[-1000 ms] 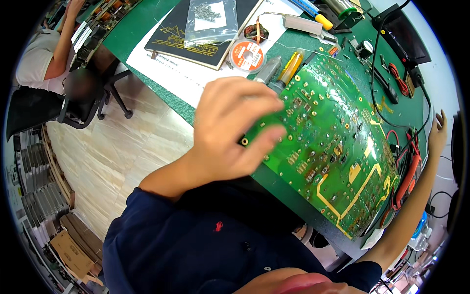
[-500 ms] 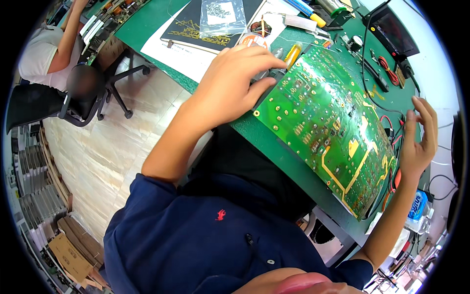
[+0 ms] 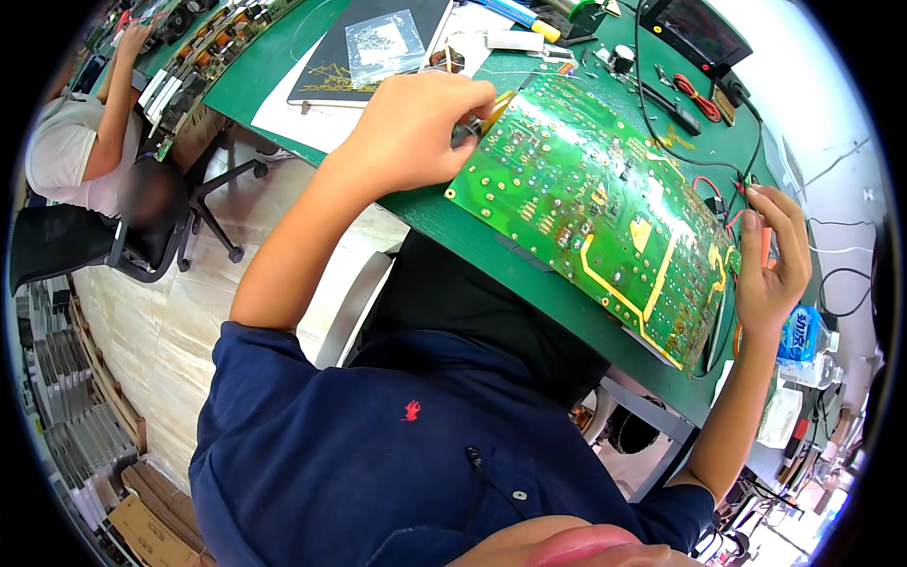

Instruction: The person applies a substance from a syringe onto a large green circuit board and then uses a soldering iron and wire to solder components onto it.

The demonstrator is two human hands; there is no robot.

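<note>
A large green circuit board [image 3: 567, 194] lies slanting across the green bench with its soldered side up, showing yellow traces and brown stains. My left hand [image 3: 411, 128] is by its far-left edge, fingers curled and thumb below. A slim yellow tool [image 3: 497, 111] and something grey show at those fingertips; what they grip is mostly hidden. At the board's right edge, my right hand [image 3: 777, 260] is raised with its fingers apart, holding nothing. Its thumb is close to the edge; whether it touches I cannot tell.
A dark notebook [image 3: 326, 80] carries a clear bag [image 3: 383, 47] of small parts. Cables, a red coiled lead [image 3: 694, 97] and a small screen [image 3: 699, 33] stand beyond the board. Bottles [image 3: 801, 340] are at right. Another person [image 3: 80, 142] sits at far left.
The whole view has shifted, so bench and board appear further left. My left fingers look more curled beside the board. My right hand is a little nearer the board's right edge, fingers still apart.
</note>
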